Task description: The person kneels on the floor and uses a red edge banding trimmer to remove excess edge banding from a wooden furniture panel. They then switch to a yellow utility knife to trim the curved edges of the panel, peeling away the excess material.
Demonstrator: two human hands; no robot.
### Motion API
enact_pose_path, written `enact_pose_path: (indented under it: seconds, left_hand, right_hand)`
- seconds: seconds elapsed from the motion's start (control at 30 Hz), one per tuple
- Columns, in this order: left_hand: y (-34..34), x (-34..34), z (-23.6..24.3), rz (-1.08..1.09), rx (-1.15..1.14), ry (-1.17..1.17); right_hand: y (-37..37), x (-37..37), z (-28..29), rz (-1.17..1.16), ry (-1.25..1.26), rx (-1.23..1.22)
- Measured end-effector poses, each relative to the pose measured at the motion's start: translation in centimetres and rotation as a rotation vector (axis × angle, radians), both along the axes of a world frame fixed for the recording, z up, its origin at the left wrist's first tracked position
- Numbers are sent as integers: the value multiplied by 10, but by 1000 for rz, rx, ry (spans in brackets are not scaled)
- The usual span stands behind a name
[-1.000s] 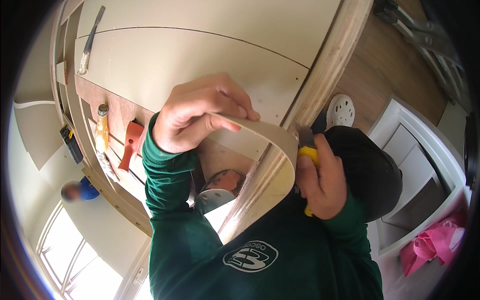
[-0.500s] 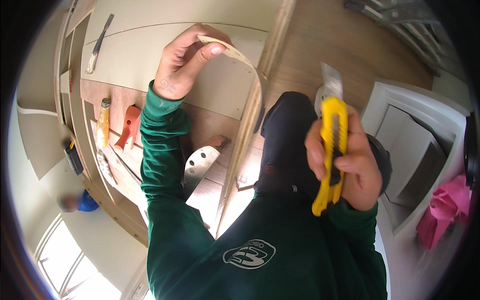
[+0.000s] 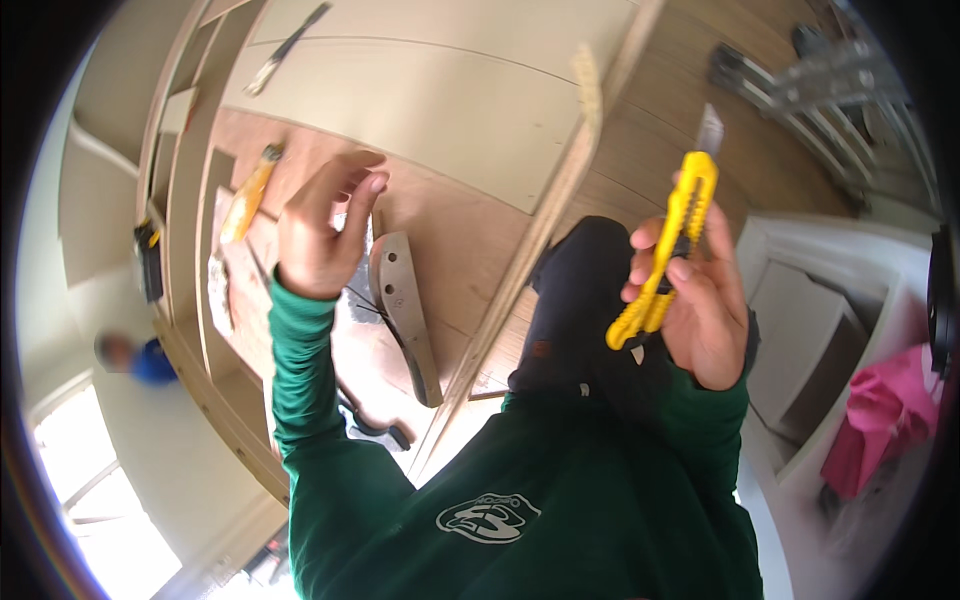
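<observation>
A: "Where do we have the yellow utility knife [image 3: 690, 205]?"
B: "In our right hand [image 3: 708, 310], fingers closed round its handle, blade out and tilted away from us, to the right of our dark-trousered leg [image 3: 570, 310]."
A: "And our left hand [image 3: 325, 225]?"
B: "Half curled, a narrow gap between thumb and fingertips, near a metal plate with holes [image 3: 402, 290]."
A: "What lies farther out?"
B: "A blurred pale strip [image 3: 588, 88] by the edge of the pale panel [image 3: 430, 100]; we can't tell whether they touch. We also see a yellow-handled tool [image 3: 247, 200] and a pink cloth [image 3: 880, 420]."
</observation>
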State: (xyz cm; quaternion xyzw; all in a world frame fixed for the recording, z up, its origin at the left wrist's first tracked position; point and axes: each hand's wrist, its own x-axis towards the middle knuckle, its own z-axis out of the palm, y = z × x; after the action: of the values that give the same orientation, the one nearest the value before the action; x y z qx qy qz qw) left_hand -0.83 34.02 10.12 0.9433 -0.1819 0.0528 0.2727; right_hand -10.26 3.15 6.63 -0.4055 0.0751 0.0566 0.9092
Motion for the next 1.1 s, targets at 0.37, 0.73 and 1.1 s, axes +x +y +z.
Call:
enact_pose_path:
  seconds: [0.37, 0.73, 1.1]
  left_hand:
    - [113, 101, -21, 411, -955, 168]
    - [5, -130, -49, 393, 318, -69]
    - [38, -145, -85, 649, 173, -98]
  right_hand:
    - [28, -4, -10, 134, -109, -353]
    - [11, -9, -11, -27, -70, -247]
    - [15, 4, -17, -15, -113, -319]
